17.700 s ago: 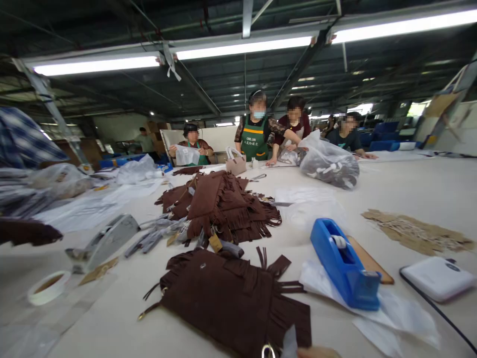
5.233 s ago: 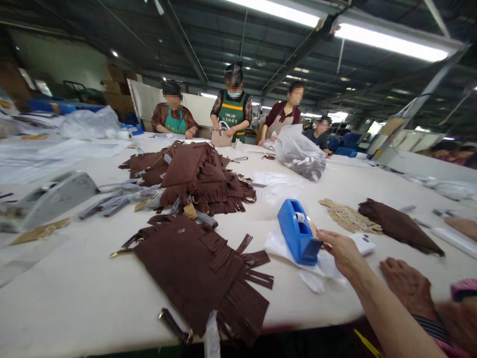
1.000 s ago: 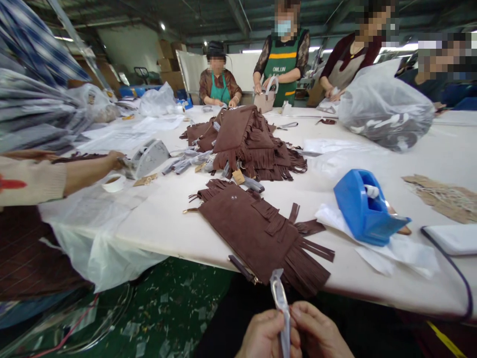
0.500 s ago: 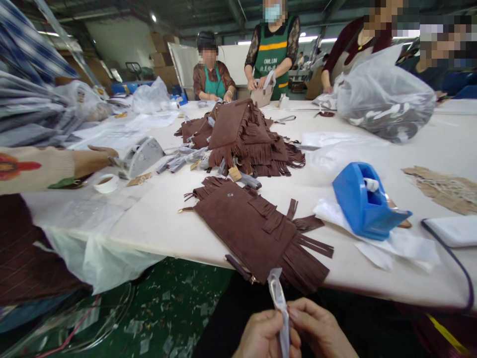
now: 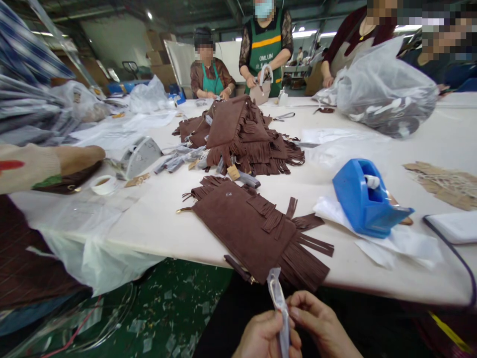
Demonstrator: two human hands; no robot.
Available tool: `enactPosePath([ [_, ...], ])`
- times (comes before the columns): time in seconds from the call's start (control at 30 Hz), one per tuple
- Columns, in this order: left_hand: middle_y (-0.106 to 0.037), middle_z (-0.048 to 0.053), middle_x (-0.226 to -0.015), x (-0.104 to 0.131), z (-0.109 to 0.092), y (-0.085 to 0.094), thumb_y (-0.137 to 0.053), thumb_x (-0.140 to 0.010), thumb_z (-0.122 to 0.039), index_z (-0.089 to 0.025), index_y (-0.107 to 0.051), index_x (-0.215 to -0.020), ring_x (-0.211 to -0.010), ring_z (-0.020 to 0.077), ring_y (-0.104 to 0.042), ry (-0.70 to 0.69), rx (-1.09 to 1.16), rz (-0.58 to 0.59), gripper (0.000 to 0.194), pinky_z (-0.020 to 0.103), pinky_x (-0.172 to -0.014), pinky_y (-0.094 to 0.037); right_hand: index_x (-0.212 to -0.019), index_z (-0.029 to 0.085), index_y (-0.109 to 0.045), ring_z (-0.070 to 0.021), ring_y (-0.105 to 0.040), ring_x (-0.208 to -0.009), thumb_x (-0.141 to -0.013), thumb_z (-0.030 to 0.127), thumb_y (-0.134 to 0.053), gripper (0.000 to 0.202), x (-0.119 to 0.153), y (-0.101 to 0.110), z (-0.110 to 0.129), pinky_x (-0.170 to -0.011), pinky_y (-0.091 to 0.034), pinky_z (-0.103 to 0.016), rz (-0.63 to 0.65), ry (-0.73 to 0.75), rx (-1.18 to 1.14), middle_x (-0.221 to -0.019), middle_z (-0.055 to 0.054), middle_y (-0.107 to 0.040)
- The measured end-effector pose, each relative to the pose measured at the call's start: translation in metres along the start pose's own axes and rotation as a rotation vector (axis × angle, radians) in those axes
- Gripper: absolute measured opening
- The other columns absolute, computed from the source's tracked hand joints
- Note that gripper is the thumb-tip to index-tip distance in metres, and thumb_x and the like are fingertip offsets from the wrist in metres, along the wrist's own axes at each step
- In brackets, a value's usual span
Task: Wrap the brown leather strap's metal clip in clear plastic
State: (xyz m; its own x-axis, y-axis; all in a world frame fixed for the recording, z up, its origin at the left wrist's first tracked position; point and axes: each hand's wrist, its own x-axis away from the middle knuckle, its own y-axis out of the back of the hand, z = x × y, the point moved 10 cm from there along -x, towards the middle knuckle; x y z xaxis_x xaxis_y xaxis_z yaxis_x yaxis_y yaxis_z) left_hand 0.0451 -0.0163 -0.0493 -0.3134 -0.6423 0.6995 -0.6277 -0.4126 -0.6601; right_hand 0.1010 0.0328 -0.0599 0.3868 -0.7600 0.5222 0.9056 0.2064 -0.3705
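At the bottom of the view, my left hand (image 5: 259,335) is closed round a strap in clear plastic wrap (image 5: 276,288). The strap's wrapped end with a metal clasp points up toward the table edge. My right hand (image 5: 322,320) pinches at the side of this strap with thumb and forefinger; its other fingers are curled. Just beyond my hands a brown fringed suede bag (image 5: 242,219) lies flat, its lower corner over the table's front edge. A zip pull hangs at its near side. Further back rises a pile of brown fringed bags (image 5: 231,124) with wrapped straps and tags.
A blue tape dispenser (image 5: 367,199) stands right on white paper. Brown tags (image 5: 443,184) lie beyond it. At left are a grey tape dispenser (image 5: 139,156), a tape roll (image 5: 104,185) and a co-worker's arm (image 5: 63,164). A filled plastic bag (image 5: 387,94) and co-workers are across the table.
My right hand has shifted slightly at the strap, while my left hand keeps its hold. The co-worker's arm at left has drawn back, and a brown item shows beneath it.
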Motion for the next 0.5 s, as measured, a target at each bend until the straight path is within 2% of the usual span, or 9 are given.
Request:
enactPosePath([
  [0.13,-0.056,0.001,-0.046,-0.002,0.001,0.000,-0.079,-0.034,-0.046,-0.011,-0.055,-0.063,-0.035,0.0087,-0.047,-0.001,-0.002,0.002,0.051,0.020,-0.041,-0.030,-0.066,0.014,-0.062,-0.0145,-0.051,-0.062,-0.064,0.041,-0.067,0.027,0.008,-0.016,-0.004,-0.060,-0.038,-0.025,0.073,-0.105,-0.101,-0.061,-0.001,-0.056],
  [0.3,-0.058,0.003,-0.048,-0.007,0.004,0.003,-0.078,-0.040,-0.048,-0.010,-0.056,-0.064,-0.036,0.0091,-0.048,-0.010,-0.036,0.049,0.049,0.020,-0.041,-0.028,-0.058,0.013,-0.059,-0.0091,-0.045,-0.047,-0.060,0.034,-0.072,0.025,0.015,-0.033,-0.001,-0.050,-0.034,-0.021,0.122,-0.135,-0.231,-0.052,0.001,-0.052],
  [0.4,-0.059,0.004,-0.052,-0.008,0.003,0.003,-0.074,-0.052,-0.045,-0.010,-0.057,-0.067,-0.040,0.0100,-0.051,-0.032,-0.041,0.129,0.042,0.022,-0.044,-0.030,-0.057,0.013,-0.058,-0.0097,-0.045,-0.044,-0.059,0.035,-0.072,0.026,0.013,-0.034,-0.006,-0.047,-0.032,-0.021,0.156,-0.175,-0.295,-0.048,0.001,-0.052],
  [0.5,-0.059,0.004,-0.053,-0.009,0.004,0.004,-0.072,-0.057,-0.044,-0.009,-0.058,-0.069,-0.043,0.0116,-0.052,-0.036,-0.034,0.170,0.040,0.023,-0.046,-0.032,-0.058,0.013,-0.059,-0.0103,-0.047,-0.050,-0.059,0.034,-0.074,0.025,0.006,-0.022,-0.004,-0.051,-0.036,-0.022,0.112,-0.087,-0.221,-0.053,0.000,-0.055],
])
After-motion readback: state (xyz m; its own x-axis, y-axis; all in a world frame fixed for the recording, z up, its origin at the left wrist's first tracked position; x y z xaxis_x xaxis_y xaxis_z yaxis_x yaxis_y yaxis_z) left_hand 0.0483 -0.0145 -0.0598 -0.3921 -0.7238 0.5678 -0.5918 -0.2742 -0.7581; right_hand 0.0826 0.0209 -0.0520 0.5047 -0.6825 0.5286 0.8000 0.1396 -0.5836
